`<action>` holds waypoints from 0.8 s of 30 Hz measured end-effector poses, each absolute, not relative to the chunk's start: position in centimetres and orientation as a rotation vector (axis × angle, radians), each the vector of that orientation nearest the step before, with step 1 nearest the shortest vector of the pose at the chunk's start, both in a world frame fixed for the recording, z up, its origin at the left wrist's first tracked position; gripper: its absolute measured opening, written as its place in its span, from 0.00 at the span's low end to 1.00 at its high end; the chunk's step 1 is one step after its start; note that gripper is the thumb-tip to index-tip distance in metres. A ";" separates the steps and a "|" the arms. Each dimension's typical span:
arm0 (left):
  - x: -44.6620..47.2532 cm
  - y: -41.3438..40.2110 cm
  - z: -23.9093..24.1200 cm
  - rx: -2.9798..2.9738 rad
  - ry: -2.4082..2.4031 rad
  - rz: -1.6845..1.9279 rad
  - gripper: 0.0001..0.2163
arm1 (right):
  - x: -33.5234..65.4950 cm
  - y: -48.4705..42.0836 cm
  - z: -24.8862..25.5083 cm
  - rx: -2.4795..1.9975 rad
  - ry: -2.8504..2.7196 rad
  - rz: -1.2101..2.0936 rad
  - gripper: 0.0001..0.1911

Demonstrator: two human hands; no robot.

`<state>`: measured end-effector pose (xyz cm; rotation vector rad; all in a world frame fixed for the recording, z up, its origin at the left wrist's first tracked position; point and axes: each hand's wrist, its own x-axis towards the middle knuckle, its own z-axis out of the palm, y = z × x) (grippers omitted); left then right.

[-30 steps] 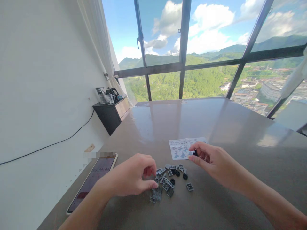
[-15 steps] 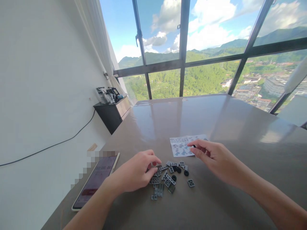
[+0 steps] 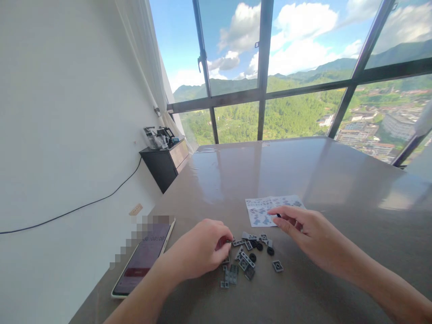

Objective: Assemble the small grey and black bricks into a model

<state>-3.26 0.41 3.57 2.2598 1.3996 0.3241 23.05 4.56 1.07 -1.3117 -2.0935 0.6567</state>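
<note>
Building bricks (image 3: 232, 273), grey and dark, lie in a loose pile on the table between my hands. Black toy tyres (image 3: 259, 246) lie among them, and one grey plate (image 3: 277, 266) sits apart on the right. My left hand (image 3: 202, 249) is at the pile's left side, fingers curled toward the thumb; what they pinch is hidden. My right hand (image 3: 312, 231) holds a small black piece (image 3: 278, 216) between thumb and forefinger, above the near edge of a printed instruction sheet (image 3: 254, 211). Most of that piece is covered by the fingers.
A phone (image 3: 143, 256) with a timer on its screen lies by the table's left edge. Beyond that edge stands a dark cabinet (image 3: 157, 168) bearing a kettle and glassware. Large windows (image 3: 236, 121) rise behind the table (image 3: 222, 175).
The fingers of my left hand have curled in closer to the thumb over the pile. My right hand still pinches the black piece. The whole view has shifted slightly.
</note>
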 end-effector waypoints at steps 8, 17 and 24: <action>-2.4 0.9 3.5 1.588 1.329 0.923 0.11 | 22.1 3.8 1.4 -1.165 -1.797 1.144 0.18; 0.2 0.5 1.6 0.894 1.067 1.125 0.19 | 20.2 2.8 0.9 -1.006 -1.686 1.415 0.14; 1.0 0.1 1.4 0.971 1.139 1.165 0.17 | 19.5 2.4 0.8 -1.039 -1.646 1.372 0.12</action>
